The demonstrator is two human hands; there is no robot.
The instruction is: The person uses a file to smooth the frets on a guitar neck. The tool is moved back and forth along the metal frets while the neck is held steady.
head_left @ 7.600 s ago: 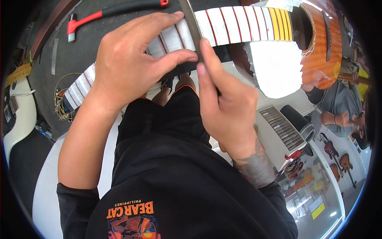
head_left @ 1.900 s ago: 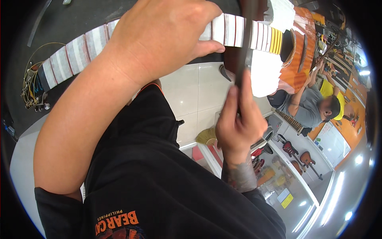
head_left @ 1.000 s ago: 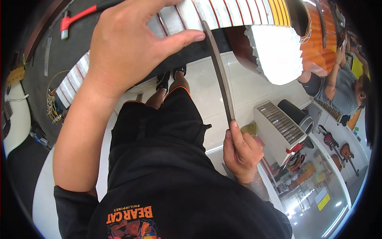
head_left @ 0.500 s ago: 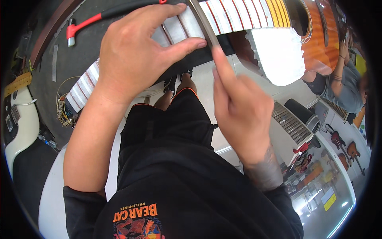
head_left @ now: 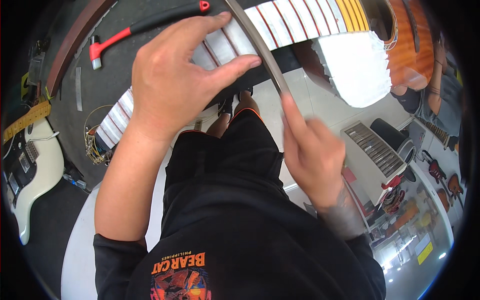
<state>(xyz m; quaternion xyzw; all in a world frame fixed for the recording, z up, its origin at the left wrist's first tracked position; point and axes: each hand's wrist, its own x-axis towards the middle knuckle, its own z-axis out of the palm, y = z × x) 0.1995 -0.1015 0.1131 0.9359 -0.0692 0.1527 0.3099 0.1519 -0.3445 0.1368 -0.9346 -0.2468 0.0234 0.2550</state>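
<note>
My right hand (head_left: pixel 317 155), slightly blurred, grips one end of a long narrow metal file (head_left: pixel 262 47), its index finger stretched along the tool. The file lies across an acoustic guitar's neck (head_left: pixel 290 22), whose fretboard is covered in white tape strips between the bare frets, with yellow strips near the soundhole. My left hand (head_left: pixel 167 75) spans the neck just left of the file. Its thumb and index finger are spread, the thumb at the near edge, the index finger at the far side. Its other fingers are hidden. White paper (head_left: pixel 352 70) covers part of the orange-brown guitar body (head_left: pixel 415 65).
A red and black hammer (head_left: pixel 165 19) lies beyond the neck on the dark bench mat. A short steel ruler (head_left: pixel 78 89) and a cream electric guitar (head_left: pixel 45 160) are at left. A glass case (head_left: pixel 415 245) stands lower right, and another person (head_left: pixel 445 112) is at far right.
My right hand has drawn back toward me with the file, so more of the file shows on the near side of the neck. The whole view has shifted slightly.
</note>
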